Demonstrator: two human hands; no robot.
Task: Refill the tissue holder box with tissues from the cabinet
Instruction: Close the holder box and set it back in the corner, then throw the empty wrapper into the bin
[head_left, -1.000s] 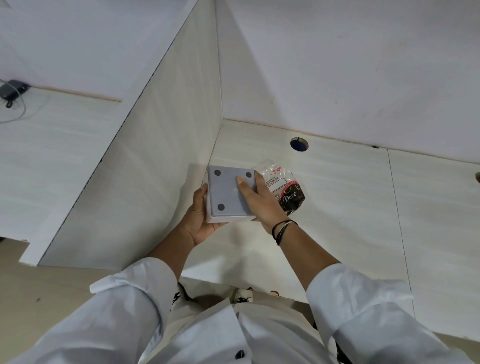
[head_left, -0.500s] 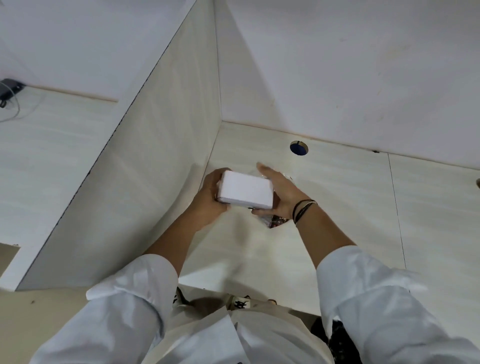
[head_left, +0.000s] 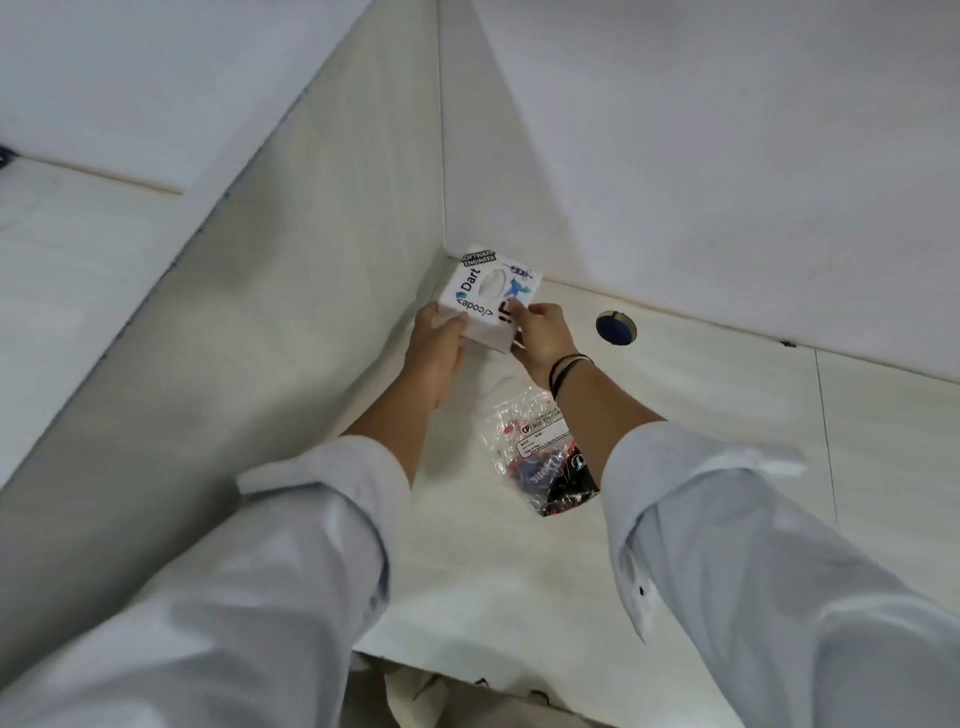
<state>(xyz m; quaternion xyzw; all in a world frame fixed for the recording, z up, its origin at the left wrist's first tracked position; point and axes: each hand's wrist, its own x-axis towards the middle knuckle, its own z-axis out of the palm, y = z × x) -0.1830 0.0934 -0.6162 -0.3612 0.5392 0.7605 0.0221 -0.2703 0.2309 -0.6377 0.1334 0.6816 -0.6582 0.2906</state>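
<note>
The white tissue holder box (head_left: 485, 296) is sticker-covered, with an oval slot on top facing up. It sits in the far corner of the desk, close to the side panel and back wall. My left hand (head_left: 439, 345) grips its near left edge. Holding its near right edge is my right hand (head_left: 540, 335), with dark bands on the wrist. A clear plastic tissue wrapper (head_left: 540, 452) with red and black print lies flat on the desk, nearer to me, beside my right forearm.
The pale wood desk (head_left: 727, 415) has a round cable hole (head_left: 615, 327) right of the box. A tall side panel (head_left: 291, 291) rises on the left and a white back wall (head_left: 701, 156) stands behind. The desk's near edge runs below my sleeves.
The box, held grey base up a second ago, has been flipped slot-side up and moved away into the corner. The wrapper now lies uncovered on the desk.
</note>
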